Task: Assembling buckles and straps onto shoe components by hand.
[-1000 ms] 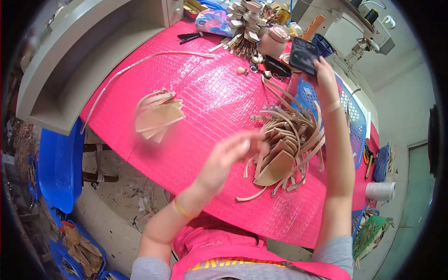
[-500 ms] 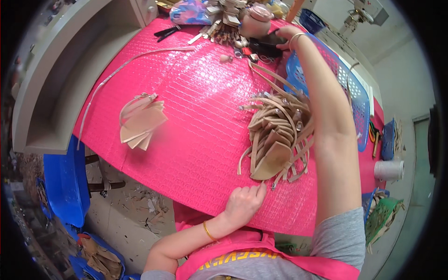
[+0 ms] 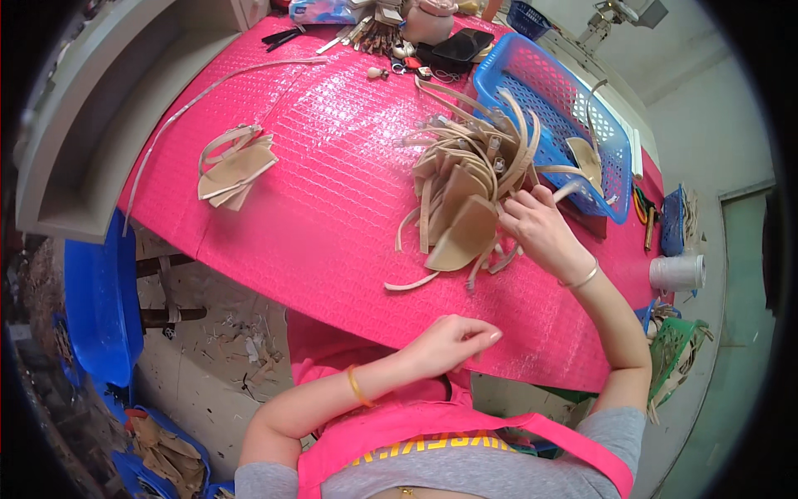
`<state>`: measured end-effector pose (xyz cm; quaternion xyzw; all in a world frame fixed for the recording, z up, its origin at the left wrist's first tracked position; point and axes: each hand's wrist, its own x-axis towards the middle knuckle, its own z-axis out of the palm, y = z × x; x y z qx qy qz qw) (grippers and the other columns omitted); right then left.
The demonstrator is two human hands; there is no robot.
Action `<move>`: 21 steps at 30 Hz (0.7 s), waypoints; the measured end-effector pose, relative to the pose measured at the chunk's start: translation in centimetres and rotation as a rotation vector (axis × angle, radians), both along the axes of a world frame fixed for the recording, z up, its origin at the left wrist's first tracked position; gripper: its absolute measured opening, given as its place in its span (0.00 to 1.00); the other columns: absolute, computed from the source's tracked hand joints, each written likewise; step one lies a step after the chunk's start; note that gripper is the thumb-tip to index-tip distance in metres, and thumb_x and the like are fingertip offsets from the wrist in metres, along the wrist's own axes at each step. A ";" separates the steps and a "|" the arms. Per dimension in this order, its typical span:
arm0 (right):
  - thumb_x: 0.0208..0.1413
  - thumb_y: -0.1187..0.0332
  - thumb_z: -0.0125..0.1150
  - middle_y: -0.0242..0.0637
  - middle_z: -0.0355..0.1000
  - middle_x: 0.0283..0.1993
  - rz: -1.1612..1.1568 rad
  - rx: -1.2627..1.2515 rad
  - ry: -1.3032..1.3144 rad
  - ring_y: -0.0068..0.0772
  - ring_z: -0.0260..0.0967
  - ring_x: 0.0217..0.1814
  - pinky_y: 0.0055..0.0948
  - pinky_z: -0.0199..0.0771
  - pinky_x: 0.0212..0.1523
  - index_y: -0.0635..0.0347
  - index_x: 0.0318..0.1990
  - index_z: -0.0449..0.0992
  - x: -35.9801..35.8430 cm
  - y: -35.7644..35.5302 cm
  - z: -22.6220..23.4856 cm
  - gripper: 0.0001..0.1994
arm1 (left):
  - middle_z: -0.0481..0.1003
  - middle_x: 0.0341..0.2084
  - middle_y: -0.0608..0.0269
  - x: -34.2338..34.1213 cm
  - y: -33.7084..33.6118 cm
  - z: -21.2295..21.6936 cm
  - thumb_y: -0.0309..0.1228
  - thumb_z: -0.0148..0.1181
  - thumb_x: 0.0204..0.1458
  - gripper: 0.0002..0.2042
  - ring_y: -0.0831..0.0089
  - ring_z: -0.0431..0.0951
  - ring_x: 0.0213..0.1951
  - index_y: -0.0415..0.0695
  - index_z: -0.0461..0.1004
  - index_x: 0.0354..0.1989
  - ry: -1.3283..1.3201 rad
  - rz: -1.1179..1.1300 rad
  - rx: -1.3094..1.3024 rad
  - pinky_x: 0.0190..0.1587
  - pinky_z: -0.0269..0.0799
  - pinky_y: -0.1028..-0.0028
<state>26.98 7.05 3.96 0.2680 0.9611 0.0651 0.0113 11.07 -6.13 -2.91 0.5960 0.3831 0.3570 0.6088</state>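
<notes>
Back from the far end of the table, the right hand now rests on the big pile of tan leather pieces and straps at mid-table, fingers spread, seemingly gripping nothing. Left hand sits loosely curled and empty at the near edge of the pink mat. A small stack lies apart to the left, so most pieces look unsorted. One piece sits in the blue basket; a white roll stands far right.

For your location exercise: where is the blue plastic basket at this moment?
In the head view, the blue plastic basket sits at the far right of the pink table, just beyond the big pile of tan leather pieces that the right hand touches.
</notes>
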 end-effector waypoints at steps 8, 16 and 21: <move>0.51 0.75 0.51 0.29 0.65 0.22 -0.417 -0.987 0.591 0.15 0.61 0.22 0.18 0.62 0.22 0.64 0.36 0.67 0.2 -6.7 -1.8 0.05 | 0.73 0.33 0.61 -0.4 0.5 -2.3 0.32 0.50 0.52 0.13 0.77 0.72 0.29 0.38 0.69 0.42 -0.782 0.646 -0.421 0.27 0.67 0.81; 0.51 0.77 0.46 0.39 0.71 0.32 -0.579 -1.387 0.688 0.29 0.71 0.32 0.27 0.70 0.34 0.57 0.50 0.65 0.3 -13.2 -3.9 0.17 | 0.73 0.33 0.56 -7.7 1.3 -3.4 0.21 0.51 0.48 0.20 0.74 0.74 0.34 0.36 0.59 0.52 -0.299 1.041 -0.085 0.35 0.71 0.78; 0.50 0.79 0.46 0.38 0.71 0.38 -0.151 -1.652 0.943 0.29 0.71 0.38 0.24 0.69 0.41 0.65 0.46 0.68 -1.3 -14.3 -4.5 0.14 | 0.73 0.35 0.55 -9.8 2.2 -3.1 0.22 0.50 0.49 0.20 0.72 0.75 0.34 0.37 0.58 0.53 -0.364 0.923 -0.122 0.36 0.72 0.77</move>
